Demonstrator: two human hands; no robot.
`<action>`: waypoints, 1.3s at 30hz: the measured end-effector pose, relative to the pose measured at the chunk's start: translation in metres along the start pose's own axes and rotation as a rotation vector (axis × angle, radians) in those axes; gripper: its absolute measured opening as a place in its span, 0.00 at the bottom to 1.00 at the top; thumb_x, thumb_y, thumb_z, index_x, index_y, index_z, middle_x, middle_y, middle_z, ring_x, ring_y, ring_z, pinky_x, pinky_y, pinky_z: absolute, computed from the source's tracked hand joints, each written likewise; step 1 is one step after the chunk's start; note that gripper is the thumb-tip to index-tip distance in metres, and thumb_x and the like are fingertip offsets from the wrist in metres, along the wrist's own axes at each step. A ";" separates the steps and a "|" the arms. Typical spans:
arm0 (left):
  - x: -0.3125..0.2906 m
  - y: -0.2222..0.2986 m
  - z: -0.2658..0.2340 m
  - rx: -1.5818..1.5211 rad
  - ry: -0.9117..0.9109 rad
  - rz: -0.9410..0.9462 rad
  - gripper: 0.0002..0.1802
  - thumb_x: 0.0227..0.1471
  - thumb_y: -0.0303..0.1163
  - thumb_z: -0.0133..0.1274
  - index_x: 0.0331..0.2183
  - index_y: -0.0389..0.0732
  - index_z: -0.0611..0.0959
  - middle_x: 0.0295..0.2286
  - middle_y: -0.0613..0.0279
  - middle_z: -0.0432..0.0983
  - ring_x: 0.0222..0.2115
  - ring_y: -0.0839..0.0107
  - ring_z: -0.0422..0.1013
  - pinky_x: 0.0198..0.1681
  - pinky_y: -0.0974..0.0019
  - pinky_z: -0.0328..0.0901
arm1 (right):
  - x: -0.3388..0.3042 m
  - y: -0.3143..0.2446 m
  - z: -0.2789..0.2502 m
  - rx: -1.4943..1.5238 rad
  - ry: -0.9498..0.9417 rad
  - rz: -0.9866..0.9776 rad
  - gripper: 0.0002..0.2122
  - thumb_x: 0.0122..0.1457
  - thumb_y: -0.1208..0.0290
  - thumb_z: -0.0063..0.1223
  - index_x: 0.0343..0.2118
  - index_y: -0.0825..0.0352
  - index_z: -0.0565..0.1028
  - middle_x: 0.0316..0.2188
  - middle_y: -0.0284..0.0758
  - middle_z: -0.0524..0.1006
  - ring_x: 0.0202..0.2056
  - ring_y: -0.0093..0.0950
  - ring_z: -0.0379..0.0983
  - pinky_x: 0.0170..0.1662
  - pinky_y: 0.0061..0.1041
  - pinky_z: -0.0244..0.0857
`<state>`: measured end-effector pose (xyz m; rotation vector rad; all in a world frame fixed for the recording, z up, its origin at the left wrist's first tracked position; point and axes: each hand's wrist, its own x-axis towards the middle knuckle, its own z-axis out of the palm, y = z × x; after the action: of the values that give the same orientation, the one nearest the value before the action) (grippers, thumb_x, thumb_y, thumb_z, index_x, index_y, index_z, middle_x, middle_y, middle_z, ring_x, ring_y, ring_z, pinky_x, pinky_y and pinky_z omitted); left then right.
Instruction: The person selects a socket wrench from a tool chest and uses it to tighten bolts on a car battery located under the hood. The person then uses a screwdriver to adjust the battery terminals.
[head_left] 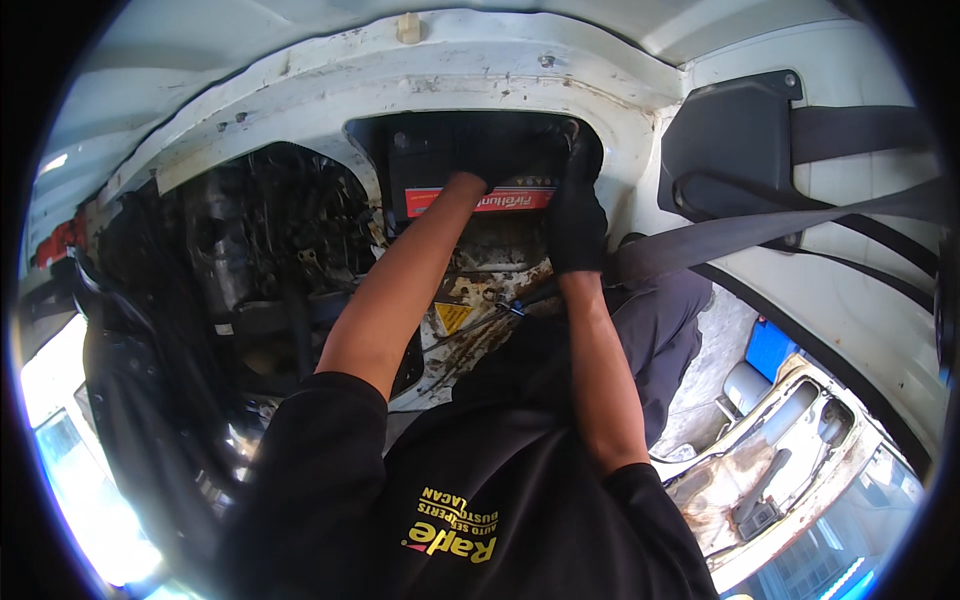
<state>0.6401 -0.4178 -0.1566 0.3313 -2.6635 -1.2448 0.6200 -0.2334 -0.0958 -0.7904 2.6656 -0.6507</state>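
- Head view: left hand and right hand, both black-gloved, fingers curled gripping car battery sides for balanced hold.
- Battery sits in recessed white compartment; seat belt crosses right.

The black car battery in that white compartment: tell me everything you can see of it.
The black box-shaped car battery sits upright in a dark recess of the white, rust-stained metal body. A red label band runs along its front. Both black-gloved hands are on it: the left hand on its top, the right hand at its right end.
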 end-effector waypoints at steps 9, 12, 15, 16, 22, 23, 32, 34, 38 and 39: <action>0.000 -0.023 0.023 0.043 0.195 0.024 0.18 0.61 0.41 0.60 0.50 0.44 0.87 0.45 0.54 0.85 0.47 0.60 0.80 0.55 0.56 0.71 | 0.002 -0.006 -0.004 0.027 -0.034 0.020 0.34 0.67 0.76 0.39 0.75 0.58 0.46 0.65 0.51 0.68 0.44 0.58 0.79 0.45 0.53 0.72; -0.002 -0.009 0.016 -0.204 0.191 0.042 0.18 0.60 0.42 0.60 0.50 0.47 0.88 0.45 0.55 0.85 0.47 0.59 0.79 0.55 0.56 0.71 | 0.004 -0.007 -0.004 0.005 -0.073 0.038 0.34 0.67 0.76 0.39 0.75 0.57 0.46 0.63 0.52 0.70 0.44 0.58 0.78 0.45 0.53 0.71; -0.006 0.015 -0.002 -0.077 0.208 0.087 0.18 0.60 0.45 0.60 0.49 0.51 0.89 0.45 0.55 0.85 0.47 0.57 0.79 0.55 0.56 0.70 | 0.003 -0.001 -0.002 -0.030 -0.110 0.082 0.35 0.66 0.74 0.41 0.75 0.57 0.45 0.57 0.55 0.74 0.44 0.58 0.79 0.46 0.53 0.71; -0.007 0.019 -0.006 0.041 0.219 0.104 0.18 0.60 0.46 0.60 0.49 0.53 0.89 0.45 0.55 0.85 0.46 0.56 0.79 0.54 0.56 0.70 | 0.004 -0.001 -0.003 -0.043 -0.126 0.101 0.36 0.66 0.74 0.42 0.76 0.57 0.44 0.55 0.56 0.75 0.44 0.58 0.79 0.47 0.54 0.71; -0.009 -0.049 0.037 0.377 0.346 0.059 0.19 0.59 0.50 0.61 0.48 0.53 0.89 0.45 0.55 0.85 0.45 0.54 0.80 0.52 0.53 0.71 | 0.005 -0.006 0.000 -0.032 -0.172 0.149 0.38 0.66 0.70 0.46 0.76 0.57 0.42 0.46 0.58 0.80 0.42 0.57 0.79 0.46 0.54 0.71; -0.011 -0.052 0.043 0.315 0.309 0.044 0.19 0.59 0.49 0.61 0.48 0.52 0.89 0.44 0.55 0.85 0.45 0.54 0.80 0.52 0.53 0.71 | 0.005 -0.002 0.003 -0.037 -0.162 0.127 0.38 0.66 0.70 0.46 0.76 0.56 0.42 0.45 0.58 0.80 0.41 0.56 0.80 0.45 0.54 0.71; -0.004 -0.020 0.027 -0.211 0.213 0.055 0.15 0.60 0.38 0.63 0.48 0.45 0.88 0.44 0.54 0.85 0.43 0.59 0.80 0.51 0.55 0.72 | -0.001 -0.002 0.004 0.048 -0.110 0.156 0.38 0.67 0.68 0.46 0.76 0.52 0.41 0.37 0.57 0.81 0.37 0.57 0.80 0.41 0.54 0.71; -0.006 -0.017 0.025 -0.467 0.104 -0.053 0.17 0.59 0.39 0.63 0.48 0.44 0.87 0.43 0.54 0.85 0.44 0.60 0.80 0.51 0.56 0.72 | -0.004 -0.008 0.000 0.070 -0.127 0.193 0.38 0.67 0.68 0.45 0.76 0.52 0.42 0.36 0.57 0.81 0.37 0.57 0.79 0.41 0.55 0.70; -0.002 -0.014 0.016 -0.123 0.174 0.073 0.20 0.59 0.41 0.63 0.50 0.41 0.86 0.42 0.54 0.85 0.44 0.61 0.79 0.51 0.56 0.72 | 0.008 0.012 0.012 0.002 -0.128 0.086 0.38 0.67 0.68 0.46 0.76 0.50 0.41 0.38 0.57 0.81 0.38 0.58 0.79 0.41 0.56 0.70; -0.004 -0.012 0.016 -0.049 0.216 0.086 0.20 0.59 0.41 0.63 0.50 0.42 0.86 0.42 0.54 0.85 0.43 0.60 0.79 0.51 0.56 0.73 | 0.010 0.018 0.011 0.001 -0.144 0.042 0.38 0.67 0.68 0.46 0.76 0.50 0.41 0.39 0.57 0.81 0.39 0.58 0.79 0.41 0.56 0.70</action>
<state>0.6408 -0.4122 -0.1762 0.3201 -2.4347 -1.1746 0.6082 -0.2299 -0.1154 -0.7487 2.5446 -0.5622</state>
